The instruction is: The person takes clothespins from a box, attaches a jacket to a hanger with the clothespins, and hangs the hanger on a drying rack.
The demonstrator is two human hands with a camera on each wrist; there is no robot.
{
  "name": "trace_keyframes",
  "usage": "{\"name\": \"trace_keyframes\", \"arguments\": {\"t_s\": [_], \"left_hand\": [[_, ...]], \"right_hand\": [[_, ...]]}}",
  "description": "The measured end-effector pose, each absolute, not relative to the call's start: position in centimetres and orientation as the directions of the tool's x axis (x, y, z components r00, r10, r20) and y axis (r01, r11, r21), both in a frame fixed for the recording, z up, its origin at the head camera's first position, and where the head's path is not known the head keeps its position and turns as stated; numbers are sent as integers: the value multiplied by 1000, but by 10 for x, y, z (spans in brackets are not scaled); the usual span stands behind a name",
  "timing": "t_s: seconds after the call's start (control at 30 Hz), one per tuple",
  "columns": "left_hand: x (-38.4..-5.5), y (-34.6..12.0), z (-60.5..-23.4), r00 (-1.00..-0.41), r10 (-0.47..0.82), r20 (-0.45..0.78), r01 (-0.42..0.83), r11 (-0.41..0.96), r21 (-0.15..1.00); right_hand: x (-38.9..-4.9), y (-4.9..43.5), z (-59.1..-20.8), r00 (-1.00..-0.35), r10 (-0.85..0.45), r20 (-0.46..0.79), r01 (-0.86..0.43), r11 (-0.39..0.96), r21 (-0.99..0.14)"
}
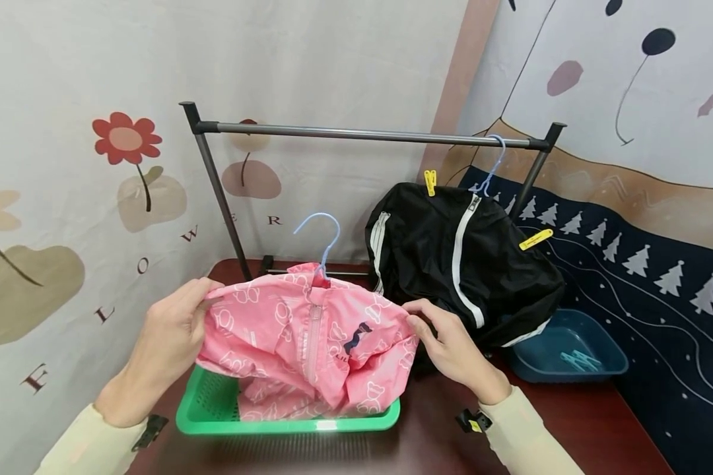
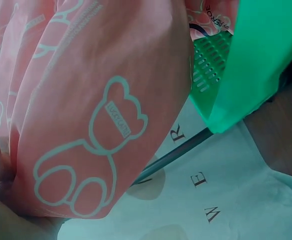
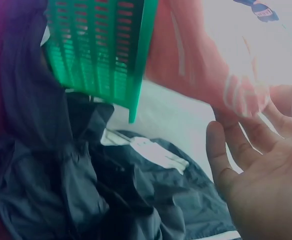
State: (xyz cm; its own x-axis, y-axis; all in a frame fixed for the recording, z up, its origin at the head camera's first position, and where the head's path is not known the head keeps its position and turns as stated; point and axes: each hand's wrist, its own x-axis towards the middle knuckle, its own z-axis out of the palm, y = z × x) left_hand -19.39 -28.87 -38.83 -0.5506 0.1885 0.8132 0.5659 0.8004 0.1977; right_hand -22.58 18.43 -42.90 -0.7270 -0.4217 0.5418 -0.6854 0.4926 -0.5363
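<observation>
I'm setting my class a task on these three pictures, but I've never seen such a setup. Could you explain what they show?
There is no machine here, just a person's two bare hands. The wide picture comes from a camera worn on the head, looking forward and down; the two close ones come from cameras on the left and right wrists.

The left hand and right hand each pinch one side of a pink garment. A blue hanger sticks up from its collar.

On the table are a green basket, with pink cloth in it, and a blue basin holding clips. Behind, a black jacket hangs from a metal rack.
</observation>
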Motion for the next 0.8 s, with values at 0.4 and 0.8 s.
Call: {"name": "trace_keyframes", "arguments": {"t_s": [0.4,0.8], "left_hand": [[-188,-291,-391,-597,156,787,542,802,252],[-186,-292,-393,-605,161,780,534,808,247]], "right_hand": [[-207,228,-422,-694,-385,608,-695,578,-428],[-185,291,-411,-687,-222,692,-634,648,-422]]}}
